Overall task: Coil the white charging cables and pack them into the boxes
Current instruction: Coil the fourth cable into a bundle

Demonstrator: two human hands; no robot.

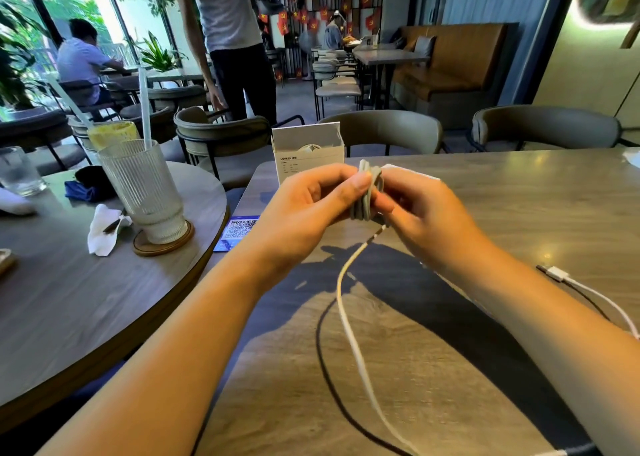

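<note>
Hands meet above the table's far edge: I see my left hand (311, 203) and right hand (420, 210) both pinching 1 coiled white cable (367, 192), its loose tail hanging toward the near edge. Behind it, 1 open white box (308, 159) stands at the far edge of the table (519, 213). Another cable (588, 289) lies by the right edge.

Two bare forearms in view, entering from the lower edge. No sleeves visible up to the frame border; no watch, bracelet or ring seen on either wrist or on visible fingers. Left hand (304, 206) and right hand (420, 210) ungloved. Nails short, unpainted where visible. Thumbnail on left hand clearly shown. No markings or bandages seen on either arm.
</note>
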